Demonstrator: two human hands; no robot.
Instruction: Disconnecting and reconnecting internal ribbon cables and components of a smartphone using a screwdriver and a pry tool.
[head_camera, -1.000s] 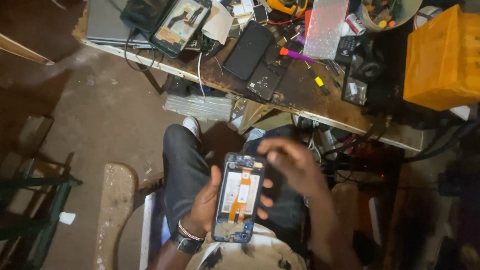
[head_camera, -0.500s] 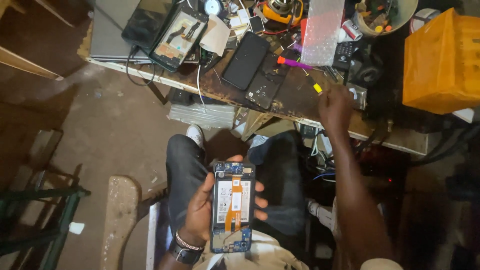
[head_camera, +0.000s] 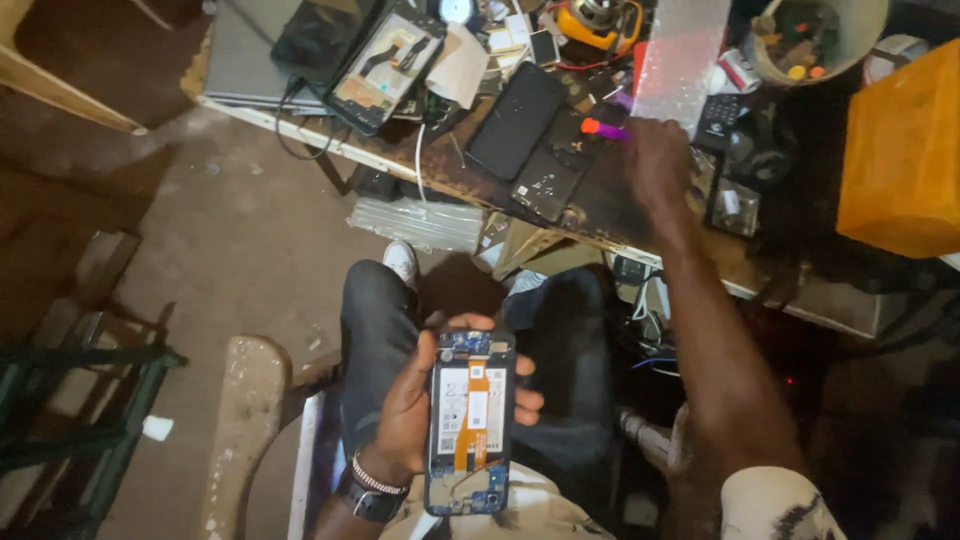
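Holding an opened phone (head_camera: 470, 420) over the lap, the left hand (head_camera: 415, 410) wraps around its left edge from behind, with fingertips curling over the right edge; the grip is closed on the phone body. The phone lies back-up with its cover off, showing a white battery, an orange flex strip down the middle and blue circuit boards at both ends. A watch (head_camera: 365, 497) and a beaded band sit on the left wrist.

The right hand (head_camera: 655, 165) is stretched out to the worktop (head_camera: 620, 205), palm down, beside an orange-tipped tool (head_camera: 597, 127) near the middle of the surface; whether its grip is closed on anything cannot be told. Just left of it lie two dark phone backs (head_camera: 535, 140). Toward the far left corner rests another opened phone (head_camera: 385, 65) on a grey laptop (head_camera: 245, 65). An orange box (head_camera: 900, 150) stands at the right edge, and a round tub of small parts (head_camera: 810, 35) sits at the far edge
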